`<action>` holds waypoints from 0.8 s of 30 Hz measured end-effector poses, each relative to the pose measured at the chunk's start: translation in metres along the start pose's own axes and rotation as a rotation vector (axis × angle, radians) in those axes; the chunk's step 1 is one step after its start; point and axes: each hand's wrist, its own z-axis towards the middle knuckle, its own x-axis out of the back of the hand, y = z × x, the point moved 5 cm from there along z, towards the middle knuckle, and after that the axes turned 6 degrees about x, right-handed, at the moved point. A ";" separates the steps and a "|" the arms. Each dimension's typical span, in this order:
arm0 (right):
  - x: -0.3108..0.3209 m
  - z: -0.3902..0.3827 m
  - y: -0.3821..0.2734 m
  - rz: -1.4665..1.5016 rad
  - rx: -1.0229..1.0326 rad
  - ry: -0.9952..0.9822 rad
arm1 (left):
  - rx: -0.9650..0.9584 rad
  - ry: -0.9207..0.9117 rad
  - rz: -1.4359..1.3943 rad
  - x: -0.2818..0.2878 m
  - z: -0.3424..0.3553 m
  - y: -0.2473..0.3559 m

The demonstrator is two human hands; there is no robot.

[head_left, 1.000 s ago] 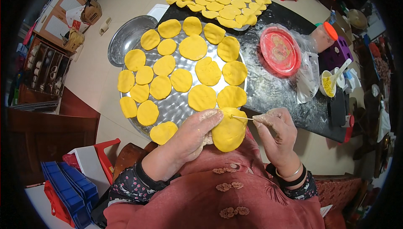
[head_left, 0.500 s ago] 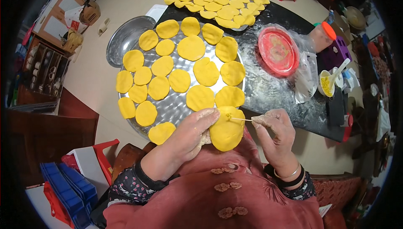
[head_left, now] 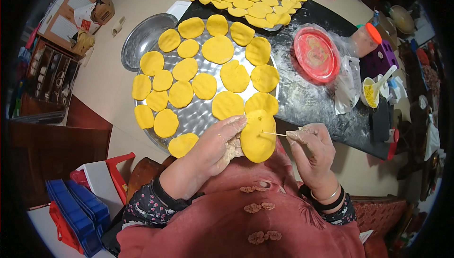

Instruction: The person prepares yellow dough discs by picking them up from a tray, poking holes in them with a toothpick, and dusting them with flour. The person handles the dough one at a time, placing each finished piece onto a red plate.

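My left hand point(head_left: 215, 146), dusted with flour, holds a flattened yellow dough piece point(head_left: 258, 145) at its left edge, in front of my body. Between the thumb and fingertips of my right hand point(head_left: 314, 153) is a thin wooden toothpick point(head_left: 276, 134). Its tip touches the middle of the dough, near a small dimple. A small greenish mark shows near the top of the piece. Just beyond lies a round metal tray point(head_left: 198, 118) with many flat yellow dough rounds point(head_left: 218, 49), one of them partly hidden behind the held piece.
The tray overlaps a black floury table point(head_left: 302, 106). Farther back is a second dough-covered tray. At right are a red lid point(head_left: 316, 54), an orange-capped jar point(head_left: 366, 40) and a bowl of yellow bits with a spoon point(head_left: 370, 92). A metal basin point(head_left: 142, 45) sits behind the tray's left side.
The toothpick tip has moved from the greenish mark near the dough's top down to its middle. The held dough has shifted slightly up and tilted. Both hands keep their grip.
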 end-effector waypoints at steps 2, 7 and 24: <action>0.001 0.001 -0.001 -0.028 0.024 0.006 | 0.002 0.001 0.018 0.000 0.000 0.000; 0.001 0.001 0.002 -0.082 0.028 0.052 | -0.006 0.018 0.107 -0.007 -0.003 0.003; 0.000 0.001 0.003 -0.084 0.034 0.037 | 0.001 -0.003 0.159 -0.013 -0.005 0.002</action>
